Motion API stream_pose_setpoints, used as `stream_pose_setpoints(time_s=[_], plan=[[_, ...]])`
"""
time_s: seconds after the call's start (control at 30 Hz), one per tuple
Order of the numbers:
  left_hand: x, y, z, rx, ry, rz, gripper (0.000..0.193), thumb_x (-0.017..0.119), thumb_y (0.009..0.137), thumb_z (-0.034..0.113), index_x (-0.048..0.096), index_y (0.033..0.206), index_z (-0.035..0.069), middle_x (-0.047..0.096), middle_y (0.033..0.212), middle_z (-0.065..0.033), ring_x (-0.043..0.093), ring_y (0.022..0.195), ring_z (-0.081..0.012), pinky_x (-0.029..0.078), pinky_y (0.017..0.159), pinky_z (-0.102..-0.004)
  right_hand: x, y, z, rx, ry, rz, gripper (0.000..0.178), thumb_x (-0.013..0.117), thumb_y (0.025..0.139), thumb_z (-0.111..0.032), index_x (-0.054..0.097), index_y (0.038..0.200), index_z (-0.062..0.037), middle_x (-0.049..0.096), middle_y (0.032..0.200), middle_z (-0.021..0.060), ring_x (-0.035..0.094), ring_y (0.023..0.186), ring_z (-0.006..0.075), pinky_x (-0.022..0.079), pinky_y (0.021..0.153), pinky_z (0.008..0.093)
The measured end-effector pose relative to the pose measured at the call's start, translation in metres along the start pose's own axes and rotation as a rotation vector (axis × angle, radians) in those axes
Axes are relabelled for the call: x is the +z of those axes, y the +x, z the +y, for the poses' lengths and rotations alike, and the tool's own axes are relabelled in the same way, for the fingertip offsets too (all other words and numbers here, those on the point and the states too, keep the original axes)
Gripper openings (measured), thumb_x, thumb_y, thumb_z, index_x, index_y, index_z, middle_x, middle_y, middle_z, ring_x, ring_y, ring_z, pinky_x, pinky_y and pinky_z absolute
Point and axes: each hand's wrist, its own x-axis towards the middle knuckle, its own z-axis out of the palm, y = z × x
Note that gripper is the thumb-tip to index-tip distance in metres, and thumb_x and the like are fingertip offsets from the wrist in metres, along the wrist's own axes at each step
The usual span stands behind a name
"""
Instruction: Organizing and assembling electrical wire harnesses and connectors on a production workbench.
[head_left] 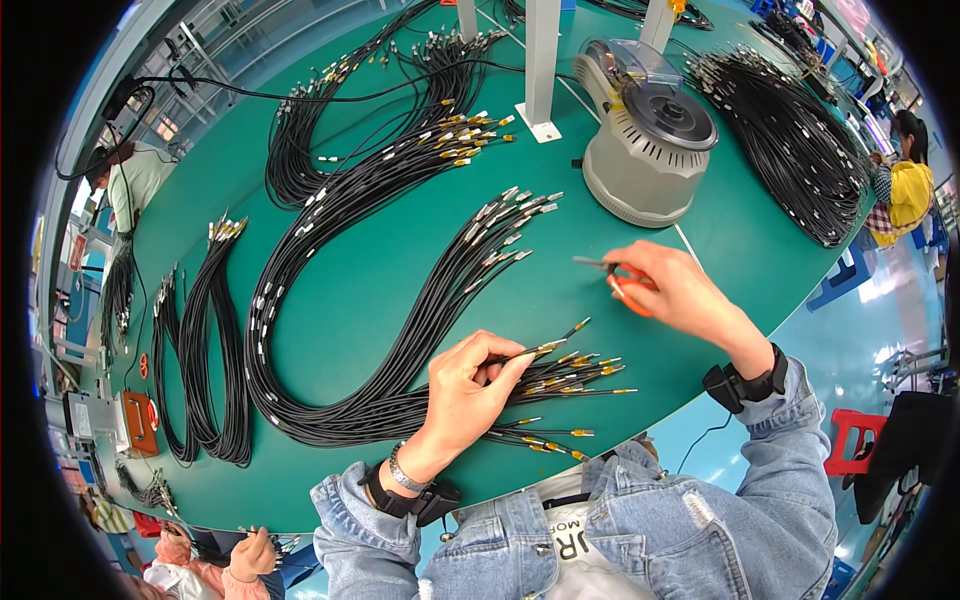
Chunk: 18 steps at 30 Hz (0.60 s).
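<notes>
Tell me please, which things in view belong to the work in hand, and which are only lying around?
In use:
- black cables, some pinched in the left hand
- orange-handled tool, held in the right hand

Apparently just nearby, untouched by these hands:
- grey machine
- cable bundle at far right
- orange-brown box
- red stool

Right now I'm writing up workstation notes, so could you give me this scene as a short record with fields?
Left hand: pinching black cables near their yellow-marked ends
Right hand: holding an orange-handled cutting tool, blades pointing left, apart from the cables
Table: green, with more cable bundles at left
Beyond right hand: a rounded grey machine
Far right: a person in yellow
</notes>
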Motion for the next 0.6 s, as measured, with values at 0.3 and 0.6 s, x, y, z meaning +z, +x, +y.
stream_pose_setpoints(time_s=[0.3,0.6], plan=[[0.001,0.003,-0.001,-0.027,-0.064,0.068,0.008,0.069,0.076,0.004,0.062,0.080,0.001,0.061,0.071,-0.0023,0.055,0.062,-0.0047,0.040,0.049,-0.0190,0.011,0.005,0.029,0.102,-0.131,0.092,0.031,0.057,0.079,-0.003,0.054,0.110,-0.0001,0.059,0.096,0.0150,0.058,0.084,0.0304,0.046,0.074,0.0350],[-0.004,0.003,-0.007,0.070,-0.227,0.125,0.012,0.064,0.078,0.007,0.056,0.082,-0.001,0.059,0.071,-0.0079,0.056,0.060,-0.0134,0.044,0.054,-0.0263,0.021,0.021,0.037,0.147,0.296,0.075,0.035,0.055,0.084,0.001,0.051,0.119,0.0001,0.058,0.097,0.0039,0.053,0.088,0.0097,0.042,0.078,0.0226]])
